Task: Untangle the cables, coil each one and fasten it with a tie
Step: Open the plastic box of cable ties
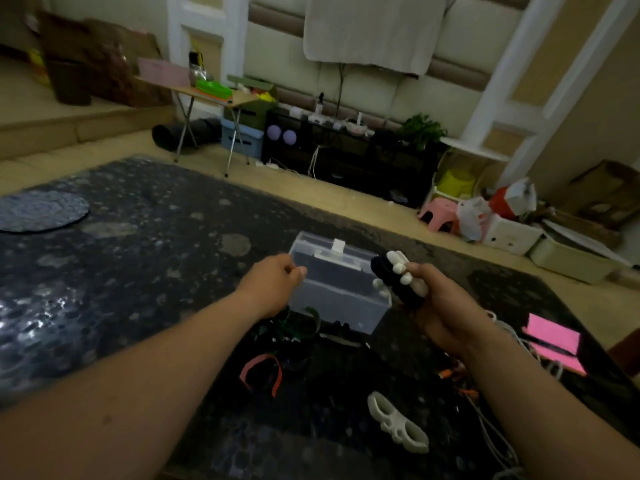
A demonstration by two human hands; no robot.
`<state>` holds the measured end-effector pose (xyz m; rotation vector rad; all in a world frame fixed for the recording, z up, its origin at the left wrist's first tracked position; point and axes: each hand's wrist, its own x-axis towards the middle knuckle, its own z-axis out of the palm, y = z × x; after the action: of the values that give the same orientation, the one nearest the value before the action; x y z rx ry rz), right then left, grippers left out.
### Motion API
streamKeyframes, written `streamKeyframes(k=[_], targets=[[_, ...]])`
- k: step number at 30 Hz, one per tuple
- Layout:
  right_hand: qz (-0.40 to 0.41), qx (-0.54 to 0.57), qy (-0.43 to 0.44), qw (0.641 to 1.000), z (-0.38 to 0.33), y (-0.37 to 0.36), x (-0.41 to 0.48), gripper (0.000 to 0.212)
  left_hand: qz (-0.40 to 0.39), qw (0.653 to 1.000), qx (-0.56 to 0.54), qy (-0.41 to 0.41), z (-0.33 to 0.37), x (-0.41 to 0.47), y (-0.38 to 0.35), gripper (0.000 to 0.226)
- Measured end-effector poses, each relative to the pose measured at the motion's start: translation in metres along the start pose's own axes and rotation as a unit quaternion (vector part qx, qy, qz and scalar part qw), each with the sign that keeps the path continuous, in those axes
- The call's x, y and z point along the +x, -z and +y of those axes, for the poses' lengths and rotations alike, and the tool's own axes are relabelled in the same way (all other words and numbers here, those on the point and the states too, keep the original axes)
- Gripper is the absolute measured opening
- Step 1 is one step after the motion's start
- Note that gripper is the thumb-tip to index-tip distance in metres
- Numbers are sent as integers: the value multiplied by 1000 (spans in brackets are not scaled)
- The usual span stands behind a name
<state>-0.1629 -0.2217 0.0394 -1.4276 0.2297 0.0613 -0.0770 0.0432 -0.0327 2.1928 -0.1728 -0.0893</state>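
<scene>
- Black cable coil (pixel 388 285): held up in the right hand (pixel 440 306), at its fingertips and just above the table.
- The right hand grasps the coil with its fingers curled round it, palm turned inward and forearm reaching in from the lower right.
- White rounded pieces (pixel 399 268) cross the coil beside those fingers. I cannot tell whether they are a tie.
- The left hand (pixel 273 282) is level with the right, knuckles up, fingers curled and thumb against the forefinger. I cannot tell whether it pinches anything.
- A clear plastic box (pixel 339 292) stands between the two hands. It is hard-walled and rectangular with a lid latch, and its near-left corner is just beside the left thumb.
- Below the left wrist lie a green strap (pixel 304 318) and a red strap (pixel 261 370), both limp and curved.
- Below the right wrist is a white looped bundle (pixel 394 424), and a white cable (pixel 512 332) trails to the right of that forearm.
- The table (pixel 138 237) is dark, glossy and mottled. It spreads wide to the left of the left hand, and its far edge runs beyond the box.
</scene>
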Motion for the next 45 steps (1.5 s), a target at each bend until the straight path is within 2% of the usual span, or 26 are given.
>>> streamKeyframes(k=[4,7,11,14,15,18,22,25,27,29,33,35,40,42,44,45], targets=[[80,-126,1,989,-16,-45,46,12,5,1000,6,-6,-2,1,-3,24],[85,-227,-8,970,-4,-76,81,23,-5,1000,-9,-12,-5,2,-1,26],[81,-397,-16,914,24,-110,109,38,9,1000,-21,-15,-7,7,-7,22],[47,-460,-57,885,32,-121,119,38,19,999,-22,-19,-7,9,-11,19],[52,-484,-50,872,33,-117,120,34,19,999,-24,-19,-7,9,-12,20],[108,-585,16,804,27,-88,113,29,15,1000,-20,-9,-9,10,-9,20],[114,-564,68,815,22,-50,89,35,-3,1000,-16,-21,-8,7,-5,12],[125,-537,170,817,17,-35,57,27,-5,1000,-16,-21,-6,11,-3,19],[130,-523,198,819,15,-20,30,23,-15,999,-34,-5,-6,14,-2,21],[117,-541,180,813,18,0,4,21,-27,997,-64,14,-7,14,-1,24],[36,-568,91,817,43,30,-22,11,-32,992,-114,32,-6,13,3,31],[2,-571,81,817,57,29,-24,16,-30,989,-139,46,-6,12,3,40],[-82,-590,145,790,80,-12,-4,37,-35,986,-151,70,2,4,7,44],[-110,-621,150,762,90,-27,10,41,-42,986,-144,79,3,2,10,44],[-107,-666,151,723,96,-33,20,45,-49,985,-139,86,3,0,12,44],[-98,-677,143,716,97,-32,23,46,-51,985,-137,88,4,-1,13,46]])
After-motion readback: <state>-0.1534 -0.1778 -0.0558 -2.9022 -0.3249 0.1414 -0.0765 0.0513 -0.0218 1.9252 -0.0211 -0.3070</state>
